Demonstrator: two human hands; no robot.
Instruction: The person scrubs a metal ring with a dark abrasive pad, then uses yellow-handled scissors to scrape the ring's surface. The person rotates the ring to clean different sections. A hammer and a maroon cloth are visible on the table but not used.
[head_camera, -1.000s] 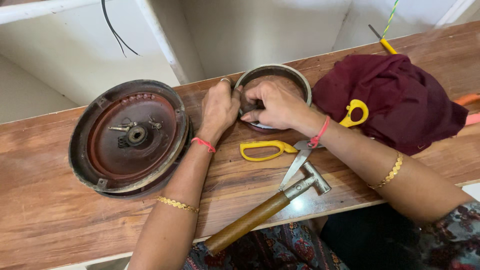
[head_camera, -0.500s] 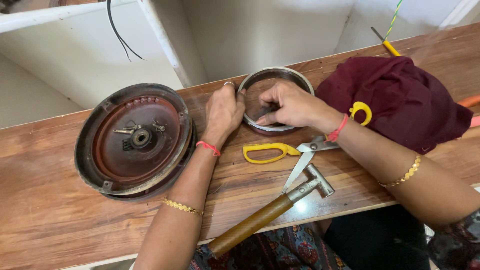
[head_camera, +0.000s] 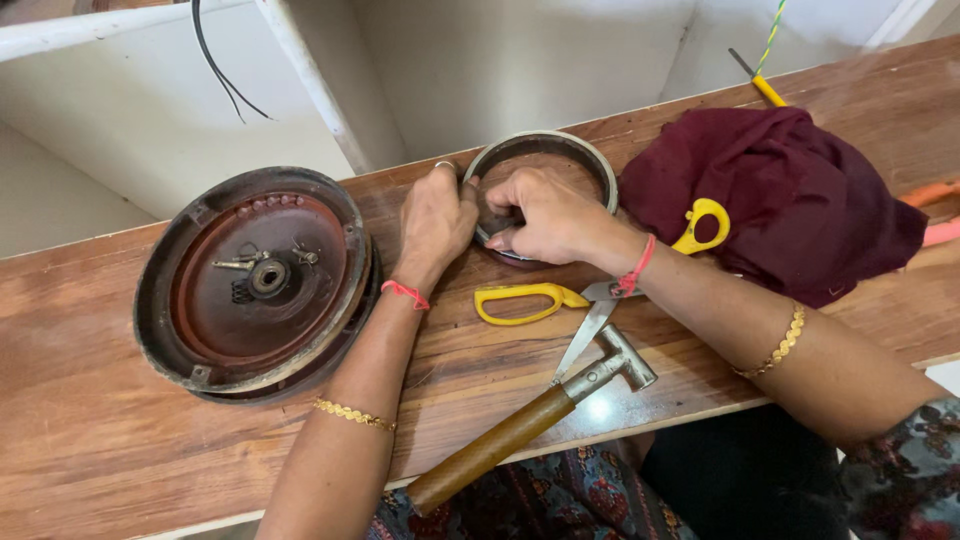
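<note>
Your wooden bench (head_camera: 120, 440) carries the big rusty round housing (head_camera: 258, 285) at left. Both your forearms reach far, to the metal ring (head_camera: 575, 152) at centre. Your left hand (head_camera: 436, 215) clasps its left rim, fingers curled; your right hand (head_camera: 545, 212) pinches down inside it. Yellow-handled scissors (head_camera: 535, 303) and a hammer (head_camera: 535, 425) lie nearer.

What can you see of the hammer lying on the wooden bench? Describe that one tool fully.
The hammer lies flat on the wooden bench, slanted, with its brown wooden handle pointing to the near edge and overhanging it. Its dull grey metal head points away, beside the open blades of the yellow-handled scissors. Whether blade and head touch is unclear. Neither hand touches it.
</note>
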